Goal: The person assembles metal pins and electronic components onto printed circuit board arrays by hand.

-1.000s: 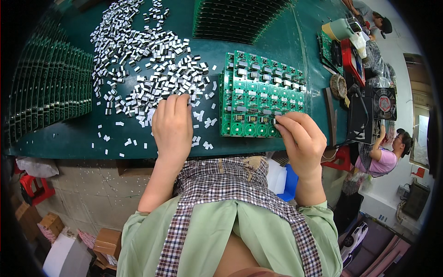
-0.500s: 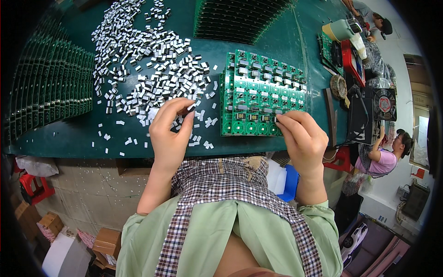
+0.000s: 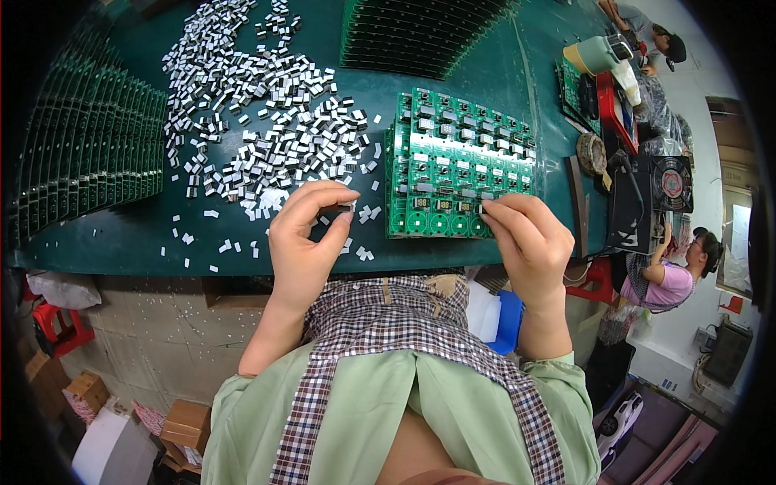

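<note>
While the left hand [image 3: 305,242] hovers just above the near edge of the green table [image 3: 121,238], its thumb and forefinger are pinched together on one small grey part [image 3: 337,208], held level between the two fingertips. That part sits in the air just left of the circuit board [image 3: 457,166] and just below the big heap of loose parts [image 3: 267,121], which spreads across the middle of the table in a scatter of small silver and dark pieces. A few stray pieces lie apart from the heap, near the table's front edge, under and beside the left hand.

The right hand [image 3: 529,242] rests at the board's near right corner. Its fingers are curled close together and its fingertips touch the bottom row of the board; whether they grip anything small there cannot be told. The board is a green panel of many small repeated units, lying flat, with more of the same kind seemingly stacked beneath it.

Rows of dark green boards [image 3: 89,153] stand on edge at the far left of the table, and another batch [image 3: 420,32] lies at the top. To the right of the panel sit a black box with a fan [image 3: 659,190] and a red tray [image 3: 610,109]. Beyond the table's right end, another person in a pink top [image 3: 667,279] is seated, well apart from both hands.
</note>
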A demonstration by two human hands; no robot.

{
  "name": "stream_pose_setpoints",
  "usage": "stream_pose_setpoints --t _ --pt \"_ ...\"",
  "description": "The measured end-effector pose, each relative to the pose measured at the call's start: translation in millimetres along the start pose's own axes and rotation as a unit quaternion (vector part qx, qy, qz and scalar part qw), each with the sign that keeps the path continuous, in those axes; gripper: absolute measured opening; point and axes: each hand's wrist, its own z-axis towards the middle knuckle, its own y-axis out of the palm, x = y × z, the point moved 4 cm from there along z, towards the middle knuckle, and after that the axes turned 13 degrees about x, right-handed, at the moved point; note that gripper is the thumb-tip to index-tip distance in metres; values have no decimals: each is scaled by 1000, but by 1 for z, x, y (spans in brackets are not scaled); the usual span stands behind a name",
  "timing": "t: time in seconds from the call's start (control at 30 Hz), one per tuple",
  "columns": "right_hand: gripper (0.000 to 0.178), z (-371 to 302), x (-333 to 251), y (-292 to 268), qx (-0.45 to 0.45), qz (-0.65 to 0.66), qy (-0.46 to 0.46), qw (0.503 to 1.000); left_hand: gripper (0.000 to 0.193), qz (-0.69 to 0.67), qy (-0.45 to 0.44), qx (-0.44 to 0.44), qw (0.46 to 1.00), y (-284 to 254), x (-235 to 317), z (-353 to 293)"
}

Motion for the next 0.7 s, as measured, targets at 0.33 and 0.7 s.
stream_pose_setpoints --t 0.33,0.7 --pt "23 -1 1 1 -20 -6 -17 1000 20 -45 -60 15 997 1 -3 -5" --pt "40 6 -42 -1 4 145 4 989 22 -204 -137 -136 960 19 31 -33"
